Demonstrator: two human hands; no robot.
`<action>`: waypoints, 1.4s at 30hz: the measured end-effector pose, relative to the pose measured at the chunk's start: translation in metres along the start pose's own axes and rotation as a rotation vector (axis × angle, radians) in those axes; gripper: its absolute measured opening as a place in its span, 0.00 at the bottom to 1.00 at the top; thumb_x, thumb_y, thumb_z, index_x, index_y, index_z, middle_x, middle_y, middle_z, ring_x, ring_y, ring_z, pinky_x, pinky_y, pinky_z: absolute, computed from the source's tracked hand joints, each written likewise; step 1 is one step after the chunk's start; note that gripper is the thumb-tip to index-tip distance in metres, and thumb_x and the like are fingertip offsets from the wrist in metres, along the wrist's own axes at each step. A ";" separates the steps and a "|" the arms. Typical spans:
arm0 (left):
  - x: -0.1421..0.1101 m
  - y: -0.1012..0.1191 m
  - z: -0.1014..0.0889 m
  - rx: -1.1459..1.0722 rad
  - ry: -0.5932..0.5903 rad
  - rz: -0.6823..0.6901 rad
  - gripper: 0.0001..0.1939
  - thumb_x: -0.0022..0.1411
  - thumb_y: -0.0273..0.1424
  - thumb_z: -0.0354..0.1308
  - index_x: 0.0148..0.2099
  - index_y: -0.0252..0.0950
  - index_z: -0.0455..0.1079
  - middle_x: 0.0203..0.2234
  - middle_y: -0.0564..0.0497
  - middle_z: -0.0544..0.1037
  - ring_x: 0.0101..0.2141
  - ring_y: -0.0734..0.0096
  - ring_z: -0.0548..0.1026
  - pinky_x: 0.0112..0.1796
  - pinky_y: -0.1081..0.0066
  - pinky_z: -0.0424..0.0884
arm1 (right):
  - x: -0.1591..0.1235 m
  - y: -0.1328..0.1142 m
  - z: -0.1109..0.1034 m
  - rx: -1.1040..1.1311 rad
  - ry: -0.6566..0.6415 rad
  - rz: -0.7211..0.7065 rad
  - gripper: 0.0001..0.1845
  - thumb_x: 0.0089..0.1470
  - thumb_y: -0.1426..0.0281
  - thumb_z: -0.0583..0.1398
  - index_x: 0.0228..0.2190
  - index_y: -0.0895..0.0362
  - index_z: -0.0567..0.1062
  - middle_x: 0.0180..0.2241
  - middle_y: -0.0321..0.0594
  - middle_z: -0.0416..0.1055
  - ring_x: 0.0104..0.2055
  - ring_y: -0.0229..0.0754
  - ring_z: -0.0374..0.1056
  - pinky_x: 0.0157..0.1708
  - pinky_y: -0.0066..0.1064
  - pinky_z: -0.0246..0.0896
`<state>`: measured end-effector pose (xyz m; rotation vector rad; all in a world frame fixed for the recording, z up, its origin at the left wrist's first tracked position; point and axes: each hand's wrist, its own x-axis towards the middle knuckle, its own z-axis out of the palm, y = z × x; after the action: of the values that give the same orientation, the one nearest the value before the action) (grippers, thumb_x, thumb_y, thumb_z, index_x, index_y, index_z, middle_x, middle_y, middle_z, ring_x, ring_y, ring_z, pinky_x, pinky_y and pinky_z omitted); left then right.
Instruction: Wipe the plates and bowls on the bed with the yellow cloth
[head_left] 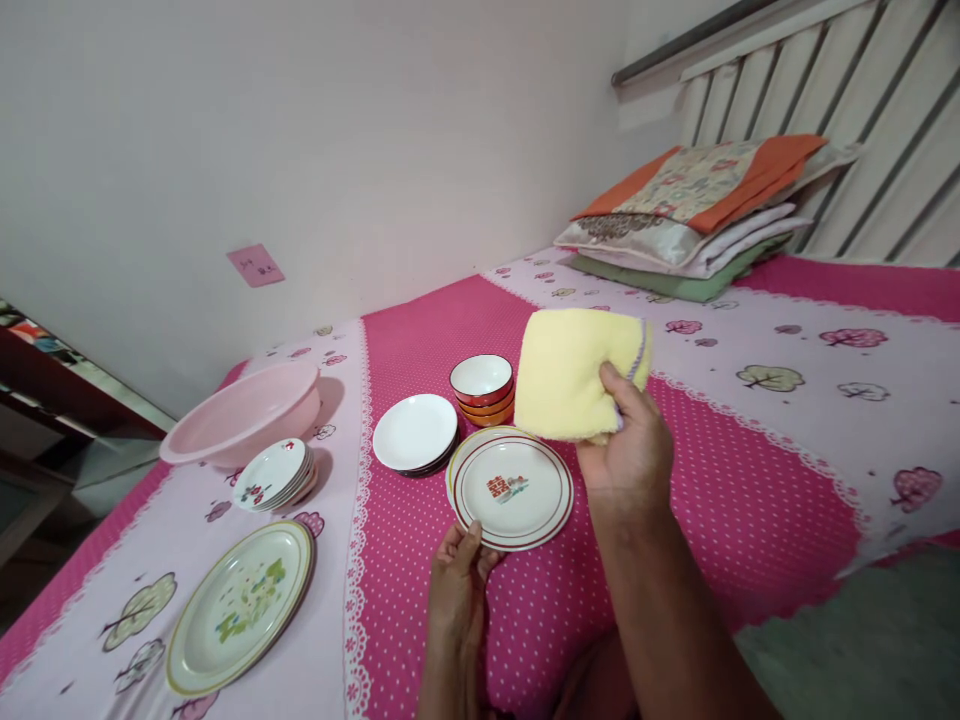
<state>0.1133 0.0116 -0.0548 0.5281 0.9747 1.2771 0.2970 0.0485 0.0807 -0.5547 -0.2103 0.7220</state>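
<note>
My left hand grips the near-left rim of a white plate with red rings and a small red and green motif, thumb on top and fingers beneath. Another plate with a yellowish rim shows partly behind it; whether the two touch I cannot tell. In my right hand is a folded yellow cloth with purple edge stitching, raised above the plate's right side. Just beyond the plate stand stacked bowls, white inside and red-orange outside. Left of these lies a stack of plates with a white one on top.
A pink basin stands at the left, with stacked small floral dishes in front. Nearer lies a large green-patterned plate. Folded bedding and cushions are piled at the back right on the pink bedsheet, beside a slatted headboard.
</note>
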 end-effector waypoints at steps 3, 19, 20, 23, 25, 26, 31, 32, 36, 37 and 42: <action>0.001 -0.001 0.001 -0.004 0.007 0.003 0.20 0.41 0.36 0.82 0.32 0.33 0.79 0.26 0.52 0.83 0.27 0.75 0.78 0.32 0.74 0.78 | -0.001 0.001 0.001 -0.003 0.000 0.009 0.20 0.49 0.68 0.70 0.46 0.59 0.80 0.47 0.46 0.82 0.54 0.53 0.77 0.48 0.42 0.79; 0.005 -0.008 -0.008 0.228 0.119 0.102 0.27 0.40 0.46 0.79 0.31 0.35 0.71 0.21 0.50 0.78 0.22 0.67 0.78 0.30 0.65 0.77 | -0.004 0.011 0.001 -0.005 -0.018 0.068 0.20 0.47 0.69 0.71 0.44 0.59 0.81 0.46 0.45 0.82 0.51 0.51 0.78 0.49 0.41 0.78; 0.005 -0.008 -0.007 0.278 0.146 0.143 0.26 0.41 0.47 0.79 0.31 0.36 0.69 0.20 0.53 0.76 0.20 0.70 0.74 0.26 0.69 0.72 | -0.003 0.011 0.001 -0.010 -0.016 0.064 0.19 0.47 0.69 0.71 0.43 0.58 0.81 0.45 0.45 0.83 0.51 0.51 0.78 0.49 0.41 0.78; 0.001 -0.012 -0.002 0.427 0.206 0.284 0.23 0.45 0.43 0.78 0.31 0.38 0.68 0.17 0.61 0.68 0.19 0.78 0.63 0.24 0.75 0.58 | -0.003 0.012 0.001 -0.038 -0.035 0.059 0.17 0.48 0.68 0.70 0.43 0.57 0.81 0.44 0.44 0.83 0.52 0.52 0.78 0.48 0.42 0.78; -0.002 -0.016 0.003 0.503 0.182 0.335 0.20 0.48 0.41 0.76 0.30 0.38 0.69 0.17 0.61 0.66 0.21 0.77 0.61 0.25 0.75 0.56 | -0.004 0.013 0.001 -0.045 -0.052 0.064 0.18 0.48 0.68 0.70 0.43 0.57 0.81 0.45 0.44 0.82 0.52 0.52 0.78 0.48 0.42 0.78; -0.003 -0.019 0.005 0.531 0.154 0.342 0.19 0.49 0.41 0.75 0.29 0.38 0.69 0.18 0.60 0.66 0.21 0.76 0.61 0.26 0.74 0.56 | -0.005 0.013 0.001 -0.046 -0.058 0.069 0.18 0.48 0.68 0.70 0.43 0.57 0.81 0.45 0.44 0.82 0.52 0.52 0.78 0.48 0.42 0.78; -0.004 -0.021 0.008 0.596 0.046 0.321 0.19 0.53 0.44 0.71 0.27 0.39 0.66 0.18 0.59 0.65 0.22 0.74 0.60 0.26 0.72 0.56 | -0.005 0.013 0.002 -0.037 -0.067 0.091 0.20 0.47 0.68 0.70 0.44 0.58 0.80 0.47 0.45 0.82 0.52 0.53 0.78 0.49 0.44 0.78; -0.004 -0.020 0.008 0.596 0.031 0.315 0.20 0.53 0.45 0.71 0.26 0.39 0.66 0.18 0.59 0.65 0.22 0.74 0.59 0.26 0.72 0.56 | -0.004 0.013 0.002 -0.038 -0.065 0.099 0.21 0.47 0.67 0.70 0.44 0.58 0.80 0.47 0.45 0.82 0.51 0.53 0.78 0.49 0.44 0.78; -0.006 -0.012 0.008 0.571 -0.012 0.307 0.24 0.53 0.50 0.69 0.25 0.40 0.64 0.19 0.58 0.64 0.23 0.74 0.60 0.28 0.72 0.57 | -0.006 0.015 0.001 -0.128 -0.165 0.191 0.21 0.45 0.65 0.72 0.42 0.58 0.81 0.41 0.46 0.83 0.48 0.56 0.79 0.47 0.47 0.79; -0.007 -0.010 0.008 0.562 -0.019 0.304 0.24 0.53 0.51 0.69 0.25 0.40 0.64 0.19 0.58 0.64 0.23 0.74 0.60 0.28 0.72 0.57 | -0.009 0.016 0.001 -0.169 -0.224 0.232 0.22 0.43 0.64 0.73 0.41 0.59 0.81 0.38 0.46 0.83 0.46 0.57 0.80 0.45 0.47 0.79; -0.008 0.003 0.000 0.507 -0.037 0.256 0.27 0.53 0.57 0.67 0.26 0.40 0.64 0.15 0.58 0.66 0.18 0.75 0.60 0.23 0.72 0.56 | -0.031 0.021 0.006 -0.373 -0.570 0.480 0.26 0.40 0.60 0.76 0.41 0.59 0.82 0.32 0.44 0.83 0.36 0.54 0.80 0.35 0.40 0.75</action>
<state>0.1119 0.0046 -0.0498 1.0929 1.2343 1.2357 0.2597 0.0427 0.0741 -0.7547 -0.7712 1.3179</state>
